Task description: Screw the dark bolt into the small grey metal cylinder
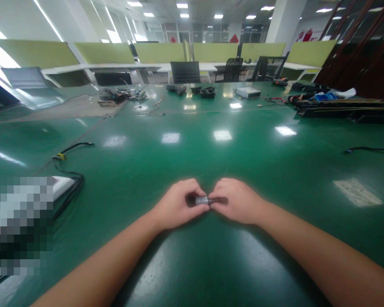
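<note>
A small dark and silver cylinder lies crosswise between my hands, just above or on the green tabletop; its exact kind I cannot make out. The fingers and thumb of my left hand close around its left part, where the silver section shows. With its thumb and fingers, my right hand pinches the dark right part. My fingertips nearly meet at the middle of the cylinder, and they hide some of it.
At the left edge is a partly pixelated pale object beside black cables. Towards the far side lie a white box, black parts and tangled electronics. Long dark bars rest at the right. Chairs stand beyond.
</note>
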Action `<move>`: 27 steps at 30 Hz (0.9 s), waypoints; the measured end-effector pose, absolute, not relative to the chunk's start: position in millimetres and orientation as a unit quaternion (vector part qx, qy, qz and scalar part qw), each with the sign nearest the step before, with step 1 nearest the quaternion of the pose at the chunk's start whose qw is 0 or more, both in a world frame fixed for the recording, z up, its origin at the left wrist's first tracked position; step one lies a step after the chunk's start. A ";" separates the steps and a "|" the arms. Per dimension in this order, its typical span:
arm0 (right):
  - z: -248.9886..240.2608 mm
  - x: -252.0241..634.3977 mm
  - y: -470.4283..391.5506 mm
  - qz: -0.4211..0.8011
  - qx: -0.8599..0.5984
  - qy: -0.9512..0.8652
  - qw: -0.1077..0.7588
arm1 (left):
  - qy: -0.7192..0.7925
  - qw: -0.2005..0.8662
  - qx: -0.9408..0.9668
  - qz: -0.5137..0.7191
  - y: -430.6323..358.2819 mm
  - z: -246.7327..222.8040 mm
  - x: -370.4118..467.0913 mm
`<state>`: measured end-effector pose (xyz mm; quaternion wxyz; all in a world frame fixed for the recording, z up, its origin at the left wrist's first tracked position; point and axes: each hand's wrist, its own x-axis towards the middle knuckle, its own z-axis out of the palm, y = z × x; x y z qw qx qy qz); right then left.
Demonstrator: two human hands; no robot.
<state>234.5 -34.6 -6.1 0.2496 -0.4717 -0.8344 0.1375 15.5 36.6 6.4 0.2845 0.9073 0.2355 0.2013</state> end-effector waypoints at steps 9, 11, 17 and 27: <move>-8.9 233.7 -33.8 0.148 -0.479 -0.825 0.260 | 0.236 0.289 0.905 0.202 37.0 5.2 15.4; -9.0 234.2 -33.6 0.149 -0.474 -0.827 0.263 | 0.238 0.289 0.905 0.203 36.9 5.2 15.1; -8.7 235.7 -34.1 0.146 -0.471 -0.830 0.263 | 0.238 0.289 0.905 0.203 36.4 5.7 15.2; -5.1 237.4 -35.0 0.149 -0.478 -0.829 0.250 | 0.237 0.289 0.905 0.203 37.8 4.7 14.5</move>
